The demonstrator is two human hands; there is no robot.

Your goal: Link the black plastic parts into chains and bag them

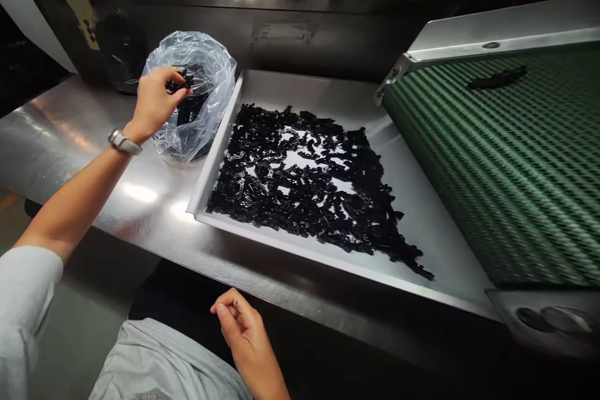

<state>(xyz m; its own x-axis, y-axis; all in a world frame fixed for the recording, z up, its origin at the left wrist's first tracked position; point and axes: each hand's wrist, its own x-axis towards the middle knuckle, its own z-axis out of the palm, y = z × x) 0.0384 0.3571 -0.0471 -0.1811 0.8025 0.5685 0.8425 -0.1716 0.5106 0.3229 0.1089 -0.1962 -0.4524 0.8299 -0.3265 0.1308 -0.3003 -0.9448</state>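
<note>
My left hand (157, 99) reaches out over the mouth of a clear plastic bag (209, 69) and is closed on a small bunch of black plastic parts (180, 81). More black parts lie inside the bag. A wristwatch sits on that wrist. My right hand (239, 319) rests low near my lap, below the table edge, fingers curled with a tiny dark speck between thumb and forefinger. A shallow metal tray (412, 200) to the right of the bag carries a wide heap of black parts (309, 181).
The bag and tray stand on a steel table (94, 137). A green ribbed conveyor belt (515, 156) slopes down to the tray from the right, one black piece (497, 78) lying on it. A metal back wall closes off the far side.
</note>
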